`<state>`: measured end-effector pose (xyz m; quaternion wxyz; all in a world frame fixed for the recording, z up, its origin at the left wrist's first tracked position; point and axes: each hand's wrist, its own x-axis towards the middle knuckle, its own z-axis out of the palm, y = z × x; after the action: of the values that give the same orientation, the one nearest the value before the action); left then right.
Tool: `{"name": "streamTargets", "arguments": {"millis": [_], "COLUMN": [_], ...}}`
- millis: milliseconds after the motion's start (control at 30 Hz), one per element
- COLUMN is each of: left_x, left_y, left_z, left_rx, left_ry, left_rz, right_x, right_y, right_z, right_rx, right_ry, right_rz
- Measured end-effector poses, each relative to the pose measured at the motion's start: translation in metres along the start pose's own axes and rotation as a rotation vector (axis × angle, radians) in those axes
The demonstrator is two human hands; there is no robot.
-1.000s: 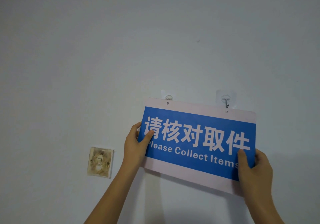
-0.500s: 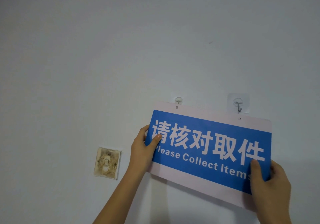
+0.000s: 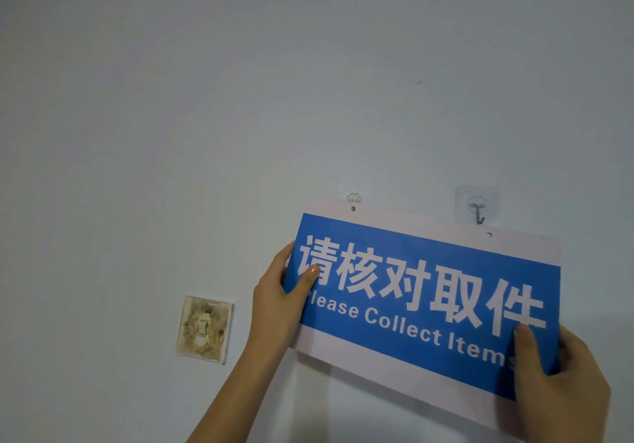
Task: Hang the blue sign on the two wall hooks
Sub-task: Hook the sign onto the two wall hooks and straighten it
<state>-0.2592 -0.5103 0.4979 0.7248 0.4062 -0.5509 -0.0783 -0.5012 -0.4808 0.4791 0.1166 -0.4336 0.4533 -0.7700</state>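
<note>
The blue sign (image 3: 425, 291) with white characters and a pale border is held flat against the wall, tilted down to the right. My left hand (image 3: 278, 298) grips its left edge, thumb on the front. My right hand (image 3: 555, 377) grips its lower right corner, thumb on the blue face. The left wall hook (image 3: 353, 198) shows just above the sign's top edge, with the left hole right beneath it. The right wall hook (image 3: 477, 208), on a clear adhesive pad, sits fully exposed just above the right hole.
A stained old wall switch (image 3: 203, 329) is set into the wall to the left of my left forearm. The rest of the view is plain pale wall (image 3: 240, 82).
The sign and both hands have stayed close to the hooks while the view shifted a little. The sign's right hole sits slightly lower under the right hook than before.
</note>
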Motion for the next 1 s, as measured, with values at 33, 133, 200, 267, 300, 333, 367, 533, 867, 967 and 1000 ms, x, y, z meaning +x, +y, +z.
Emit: {"name": "streamTargets", "arguments": {"millis": [33,133,200,267,300,333,367,533,867,967,1000], "left_x": [0.001,0.005,0.006,0.007,0.007,0.007,0.006,0.006,-0.002,-0.003,-0.002], "left_y": [0.003,0.011,0.015,0.016,0.016,0.017,0.018,0.026,0.024,0.023,0.023], "left_z": [0.001,0.001,0.0,-0.001,-0.002,-0.002,-0.003,-0.007,-0.006,-0.007,-0.007], "left_rx": [0.002,0.012,0.039,0.067,0.077,0.083,0.086,0.116,0.091,0.097,0.1], "left_ry": [0.001,0.001,-0.009,-0.024,-0.031,-0.036,-0.04,-0.053,-0.067,-0.061,-0.058], "left_rz": [0.02,0.076,0.091,0.075,0.066,0.061,0.058,0.037,-0.014,-0.012,-0.011], "right_x": [0.002,0.009,0.013,0.015,0.015,0.016,0.016,0.017,0.019,0.02,0.021], "right_y": [-0.003,-0.011,-0.014,-0.014,-0.013,-0.013,-0.013,-0.014,-0.013,-0.013,-0.014], "right_z": [-0.001,-0.005,-0.006,-0.007,-0.008,-0.009,-0.01,-0.014,-0.017,-0.017,-0.017], "right_rx": [-0.007,-0.026,-0.045,-0.069,-0.085,-0.101,-0.116,-0.179,-0.178,-0.17,-0.17], "right_ry": [-0.003,-0.035,-0.06,-0.077,-0.08,-0.081,-0.082,-0.12,-0.124,-0.115,-0.115], "right_rz": [-0.005,-0.032,-0.049,-0.062,-0.067,-0.073,-0.074,-0.078,-0.126,-0.14,-0.146]}}
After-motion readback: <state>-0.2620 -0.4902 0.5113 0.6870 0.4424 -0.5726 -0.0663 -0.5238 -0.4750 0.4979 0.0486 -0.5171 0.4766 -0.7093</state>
